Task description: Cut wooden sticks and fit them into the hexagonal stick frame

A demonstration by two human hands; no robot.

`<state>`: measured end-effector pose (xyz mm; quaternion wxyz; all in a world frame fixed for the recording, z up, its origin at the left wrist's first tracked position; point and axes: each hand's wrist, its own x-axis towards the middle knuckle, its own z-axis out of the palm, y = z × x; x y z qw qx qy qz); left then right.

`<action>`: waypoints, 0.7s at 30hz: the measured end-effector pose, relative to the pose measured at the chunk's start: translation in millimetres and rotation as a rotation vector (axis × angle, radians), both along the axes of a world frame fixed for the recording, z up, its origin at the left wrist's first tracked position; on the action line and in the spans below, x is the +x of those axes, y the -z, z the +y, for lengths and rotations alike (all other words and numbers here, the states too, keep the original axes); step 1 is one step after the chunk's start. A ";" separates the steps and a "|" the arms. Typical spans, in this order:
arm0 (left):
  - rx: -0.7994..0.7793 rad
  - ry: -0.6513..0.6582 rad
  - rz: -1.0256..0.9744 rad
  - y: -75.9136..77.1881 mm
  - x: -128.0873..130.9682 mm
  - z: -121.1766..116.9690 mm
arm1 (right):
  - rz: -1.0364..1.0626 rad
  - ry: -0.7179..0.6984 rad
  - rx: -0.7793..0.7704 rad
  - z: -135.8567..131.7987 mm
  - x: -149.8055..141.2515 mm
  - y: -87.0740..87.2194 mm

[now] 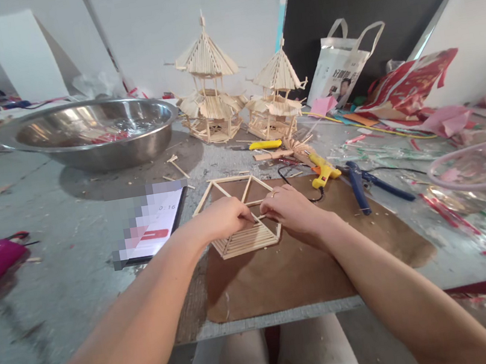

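Note:
A hexagonal frame of thin wooden sticks (245,243) lies on a brown sheet (280,283). Its near triangular section is filled with parallel sticks, while the far sections are open between the spokes. Over its left middle, my left hand (228,216) is closed in a pinch at a thin wooden stick (258,219). My right hand (287,207), with a ring on one finger, bends over the frame's right side. Its fingers are pinched at the same small stick, close to the left fingertips. Both sets of fingertips partly hide what they grip.
Beyond the frame stand two stick pagodas (213,104) (278,94). A steel basin (114,149) is at back left, with a phone (158,222) nearer. Rightward lie a yellow glue gun (324,171), blue-handled pliers (358,189), a yellow cutter (265,144) and plastic scraps.

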<state>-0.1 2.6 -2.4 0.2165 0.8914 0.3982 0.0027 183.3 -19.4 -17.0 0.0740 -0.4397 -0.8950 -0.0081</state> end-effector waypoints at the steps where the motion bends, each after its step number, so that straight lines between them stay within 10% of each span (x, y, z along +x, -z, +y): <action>1: 0.000 0.006 -0.005 0.5 -0.1 0.3 | -0.010 -0.007 0.007 -0.6 -0.6 -0.9; 11: -0.030 -0.023 -0.006 -0.3 0.7 0.3 | 0.003 0.063 0.097 -3.5 10.4 -12.5; 21: -0.042 -0.021 0.000 0.2 -0.9 0.1 | 0.044 0.338 -0.279 -11.4 58.3 -28.1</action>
